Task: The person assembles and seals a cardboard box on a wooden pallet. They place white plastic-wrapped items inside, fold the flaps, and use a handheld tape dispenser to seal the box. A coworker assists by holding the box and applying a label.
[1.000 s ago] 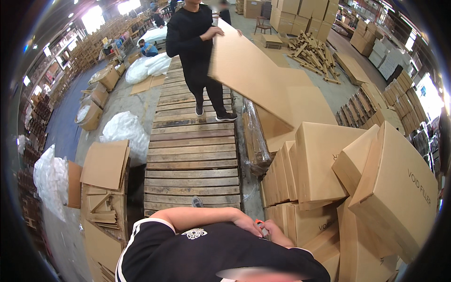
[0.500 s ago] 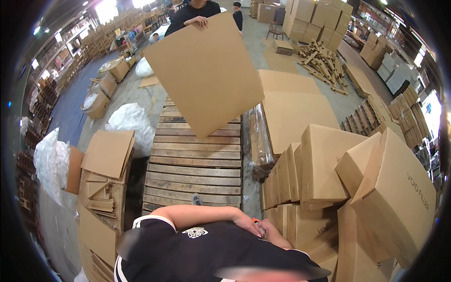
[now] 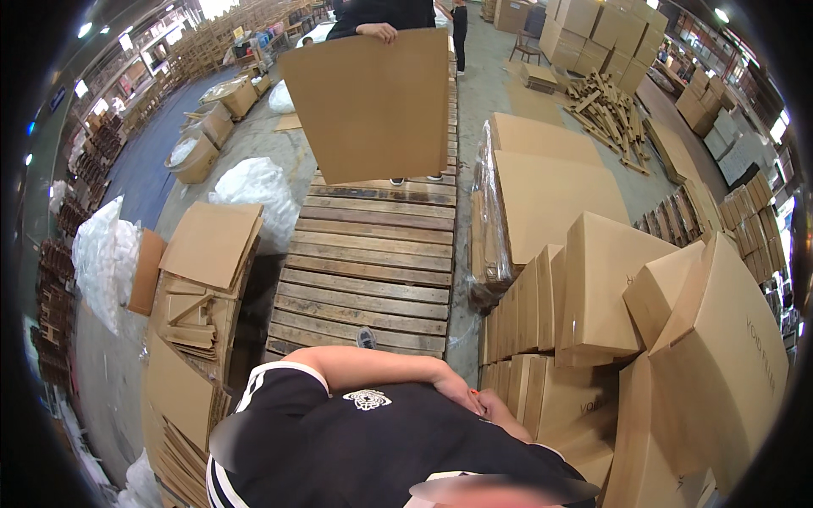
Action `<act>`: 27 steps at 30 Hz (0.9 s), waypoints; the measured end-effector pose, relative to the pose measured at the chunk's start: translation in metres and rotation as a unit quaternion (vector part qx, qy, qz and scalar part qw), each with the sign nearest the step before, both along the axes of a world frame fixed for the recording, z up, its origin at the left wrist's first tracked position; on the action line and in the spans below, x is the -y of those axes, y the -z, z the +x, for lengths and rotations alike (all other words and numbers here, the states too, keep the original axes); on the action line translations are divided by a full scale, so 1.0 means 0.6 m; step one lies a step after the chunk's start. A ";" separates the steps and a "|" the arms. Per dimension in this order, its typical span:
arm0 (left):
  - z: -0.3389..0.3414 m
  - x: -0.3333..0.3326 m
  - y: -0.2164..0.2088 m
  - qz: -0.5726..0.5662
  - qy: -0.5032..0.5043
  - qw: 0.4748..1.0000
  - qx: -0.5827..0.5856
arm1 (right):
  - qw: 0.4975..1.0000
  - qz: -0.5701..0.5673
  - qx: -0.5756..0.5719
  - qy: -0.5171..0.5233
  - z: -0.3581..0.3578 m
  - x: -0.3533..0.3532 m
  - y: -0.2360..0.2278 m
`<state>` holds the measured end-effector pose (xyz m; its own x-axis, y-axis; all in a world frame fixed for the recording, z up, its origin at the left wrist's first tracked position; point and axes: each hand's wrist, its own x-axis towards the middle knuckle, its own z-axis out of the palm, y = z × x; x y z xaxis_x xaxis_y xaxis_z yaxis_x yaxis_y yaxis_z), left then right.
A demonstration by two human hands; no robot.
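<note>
In front of my body, at the right side of my black shirt, my hands meet. My left hand reaches across from the left, its fingers bent in against the other hand. My right hand is closed beside it, partly hidden. Between them shows the end of a small orange tool; the rest is covered, so its kind is unclear. Across the wooden slatted platform, a person in dark clothes holds a large flat cardboard sheet upright, one hand over its top edge.
Cardboard boxes stand close on my right, beyond them a wrapped stack of cardboard sheets. At left are a stack of cardboard pieces and white plastic bags. A heap of cardboard strips lies far right.
The person's cardboard sheet has swung from a slant to nearly upright and moved farther away. My hands have come closer together, covering more of the orange tool.
</note>
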<state>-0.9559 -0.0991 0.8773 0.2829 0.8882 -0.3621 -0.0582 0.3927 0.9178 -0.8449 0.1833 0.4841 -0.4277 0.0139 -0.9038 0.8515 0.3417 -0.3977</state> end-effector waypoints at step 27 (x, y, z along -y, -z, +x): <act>0.046 0.021 0.009 0.026 -0.001 1.000 -0.004 | 1.000 0.009 -0.008 -0.005 0.035 0.029 -0.026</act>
